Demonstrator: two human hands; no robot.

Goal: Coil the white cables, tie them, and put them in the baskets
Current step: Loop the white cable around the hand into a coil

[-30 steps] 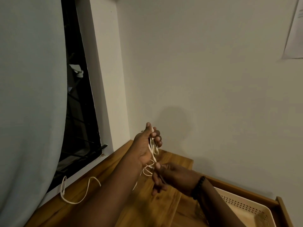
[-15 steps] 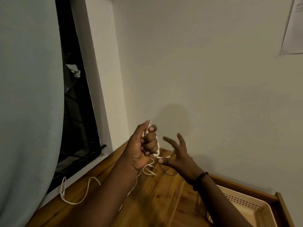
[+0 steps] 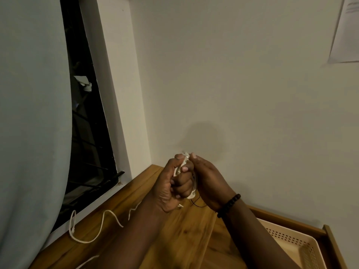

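Note:
My left hand (image 3: 171, 187) is closed in a fist around a coiled white cable (image 3: 183, 164), held up above the wooden table (image 3: 186, 235). My right hand (image 3: 208, 181) presses against the coil from the right, its thumb on the top of the bundle. Loops of the coil show below my left fingers (image 3: 192, 195). A thin black tie (image 3: 196, 202) hangs under the hands. Another white cable (image 3: 101, 228) lies loose along the table's left side. A cream perforated basket (image 3: 299, 243) sits at the lower right.
A wall stands close behind the hands. A dark window with bars (image 3: 87, 152) and a pale curtain (image 3: 33, 113) fill the left. A paper sheet (image 3: 345, 30) hangs at the upper right. The table has a raised wooden rim (image 3: 330, 235) by the basket.
My right hand, spread open and apart half a second ago, has closed in against the coil in my left hand. The left hand has kept its grip and its place.

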